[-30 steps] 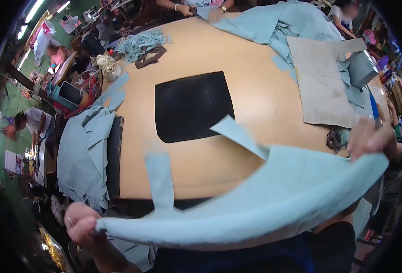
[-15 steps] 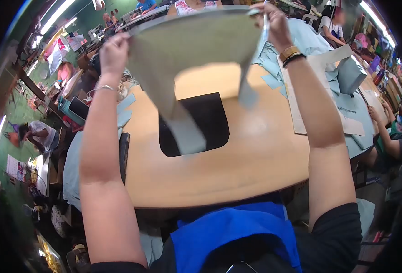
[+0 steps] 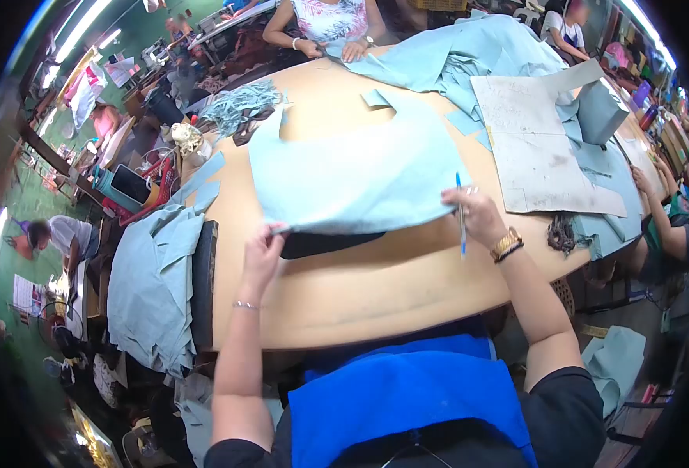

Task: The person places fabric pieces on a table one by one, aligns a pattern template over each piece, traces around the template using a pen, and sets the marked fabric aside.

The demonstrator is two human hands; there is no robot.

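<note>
A light blue fabric piece (image 3: 360, 171) with a cut-out along its far side stretches between my two hands. My left hand (image 3: 262, 253) is closed, pinching its near left corner. At the near right corner my right hand (image 3: 475, 217) pinches the cloth, with a blue pen (image 3: 460, 204) also held between its fingers. The near edge is lifted slightly off the table, while the far part slopes away over the tabletop. Beneath it lies a black rounded panel (image 3: 329, 245), mostly covered by the cloth.
The wooden table (image 3: 375, 312) curves in front of me. A stack of blue fabric (image 3: 153, 288) hangs at its left edge, and a marked cardboard pattern (image 3: 535, 148) lies right. Thin fabric strips (image 3: 243, 105) are heaped at far left. Across the table, a person's hands (image 3: 352, 51) touch more cloth.
Both hands have come down and toward me from high above the table. The fabric, raised upright before, is now spread low over the black panel.
</note>
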